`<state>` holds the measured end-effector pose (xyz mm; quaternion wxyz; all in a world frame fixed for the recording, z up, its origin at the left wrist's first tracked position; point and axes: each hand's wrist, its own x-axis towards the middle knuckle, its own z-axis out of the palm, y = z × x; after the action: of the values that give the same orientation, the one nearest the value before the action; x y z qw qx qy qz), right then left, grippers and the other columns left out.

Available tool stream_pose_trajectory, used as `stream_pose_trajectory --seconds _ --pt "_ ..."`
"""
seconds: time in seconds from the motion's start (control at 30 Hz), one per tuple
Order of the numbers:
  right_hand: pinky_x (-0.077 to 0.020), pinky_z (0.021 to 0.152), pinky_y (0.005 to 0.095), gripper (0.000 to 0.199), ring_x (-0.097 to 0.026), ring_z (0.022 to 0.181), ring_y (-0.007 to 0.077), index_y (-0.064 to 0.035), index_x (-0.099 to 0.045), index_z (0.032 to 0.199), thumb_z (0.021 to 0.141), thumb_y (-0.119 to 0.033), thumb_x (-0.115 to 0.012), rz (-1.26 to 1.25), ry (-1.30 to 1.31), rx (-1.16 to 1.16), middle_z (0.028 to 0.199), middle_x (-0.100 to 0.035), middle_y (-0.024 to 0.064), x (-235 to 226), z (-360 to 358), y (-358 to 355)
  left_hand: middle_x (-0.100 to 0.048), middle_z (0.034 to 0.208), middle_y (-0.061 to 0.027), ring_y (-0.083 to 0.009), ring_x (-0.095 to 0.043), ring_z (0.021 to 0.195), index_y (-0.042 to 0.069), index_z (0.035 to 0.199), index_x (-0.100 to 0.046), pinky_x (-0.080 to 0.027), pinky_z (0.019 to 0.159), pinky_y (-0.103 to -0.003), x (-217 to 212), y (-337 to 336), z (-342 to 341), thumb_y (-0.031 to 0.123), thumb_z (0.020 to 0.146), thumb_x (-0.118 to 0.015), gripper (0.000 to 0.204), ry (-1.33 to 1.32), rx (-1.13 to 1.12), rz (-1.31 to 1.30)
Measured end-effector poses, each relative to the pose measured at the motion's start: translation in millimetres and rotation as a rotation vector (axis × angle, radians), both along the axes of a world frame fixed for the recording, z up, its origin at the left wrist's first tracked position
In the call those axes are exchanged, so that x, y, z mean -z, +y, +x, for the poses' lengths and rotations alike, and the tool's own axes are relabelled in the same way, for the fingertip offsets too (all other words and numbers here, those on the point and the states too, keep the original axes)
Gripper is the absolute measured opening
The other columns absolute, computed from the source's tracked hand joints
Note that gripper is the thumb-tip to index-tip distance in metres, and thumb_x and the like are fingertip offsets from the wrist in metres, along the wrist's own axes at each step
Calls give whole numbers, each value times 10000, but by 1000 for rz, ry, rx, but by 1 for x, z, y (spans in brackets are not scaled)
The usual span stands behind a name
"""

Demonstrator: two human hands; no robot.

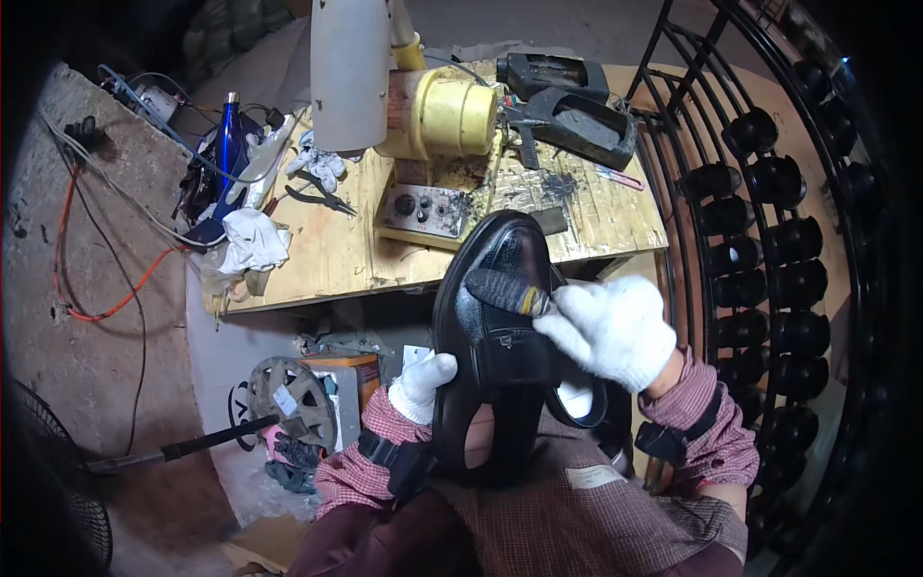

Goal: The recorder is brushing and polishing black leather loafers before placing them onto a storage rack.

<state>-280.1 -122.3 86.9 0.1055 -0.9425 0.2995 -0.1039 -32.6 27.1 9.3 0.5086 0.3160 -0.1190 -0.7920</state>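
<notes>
My left hand (423,387), in a white knit glove, grips the side of a black leather shoe (505,351), its thumb along the edge of the sole. The shoe is held above my lap with its toe pointing away from me. My right hand (615,327), also white-gloved, is closed round a dark grey knitted cloth (502,291) with a yellow band. The cloth lies against the upper of the shoe, near the toe. A second black shoe (577,404) with a pale insole shows partly below my right hand.
Ahead stands a wooden bench (327,264) with a yellow machine (447,115), a control box (423,210), pliers (322,192), a white rag (255,240) and black trays (577,125). A rack of black shoes (769,250) stands right; a fan (58,481) is at left.
</notes>
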Motion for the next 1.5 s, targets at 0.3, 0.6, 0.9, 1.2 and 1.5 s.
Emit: stream_pose_trajectory --seconds 0.3,0.6,0.9,1.2,1.5 --pt "-556 758 528 459 -726 841 421 -98 -729 998 1009 -530 -575 -3 57 693 845 -731 216 116 -48 -91 -629 1420 -169 -303 -642 1272 23 1528 -469 -515 1127 -504 46 -6 41 716 724 -836 1124 79 -143 -173" --pt "-510 1079 440 754 -631 1261 410 -64 -488 1551 879 -267 -762 361 -472 511 1389 -609 267 100 -46 -1 -586 1390 -228 -373 -640 1204 0 1571 -353 -533 1064 -522 82 -21 84 813 630 -836 1335 169 -320 -296" --pt "-551 951 416 660 -723 1097 417 -87 -540 1528 891 -192 -674 806 -171 773 1122 -732 289 97 -67 80 -641 1203 -129 -250 -643 1027 -13 1412 -524 -553 925 -403 65 -10 65 508 978 -685 696 217 -269 84" --pt "-555 818 282 395 -698 871 126 67 -719 1211 843 -64 -663 1060 -772 819 994 -768 88 62 -92 84 -552 1434 -305 -445 -610 1262 26 1597 -346 -513 1080 -599 74 -40 17 942 729 -583 1284 127 52 -40" --pt "-542 821 313 390 -676 914 154 70 -692 1181 901 -197 -740 962 -793 680 985 -739 101 21 -50 63 -482 1552 -235 -301 -544 1388 14 1660 -190 -446 1168 -427 34 -47 -13 357 1107 -529 734 -499 -269 -123"
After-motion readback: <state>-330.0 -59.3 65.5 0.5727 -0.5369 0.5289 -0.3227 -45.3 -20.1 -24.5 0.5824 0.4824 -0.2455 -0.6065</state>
